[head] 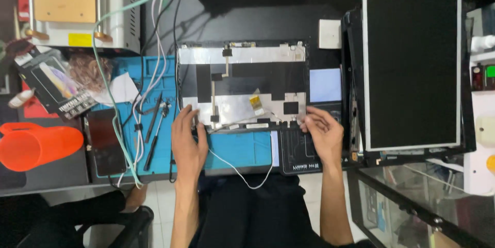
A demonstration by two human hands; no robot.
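So the laptop lid back cover (242,85) sits inner side up, its near edge on the blue work mat (237,147). Left of the cover lie screwdrivers (154,129) and tangled cables (131,119); further left, an orange jug (33,145). Right of it stands the removed screen panel (411,67). Left hand (188,142) rests loose and flat on the cover's near-left corner. Right hand (322,132) pinches something tiny at the near-right corner, can't tell what.

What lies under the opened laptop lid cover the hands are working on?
The laptop lid cover rests partly on a blue repair mat, which shows at its front and left edges, and partly on the dark bench. Whatever lies beneath the lid's middle is covered.
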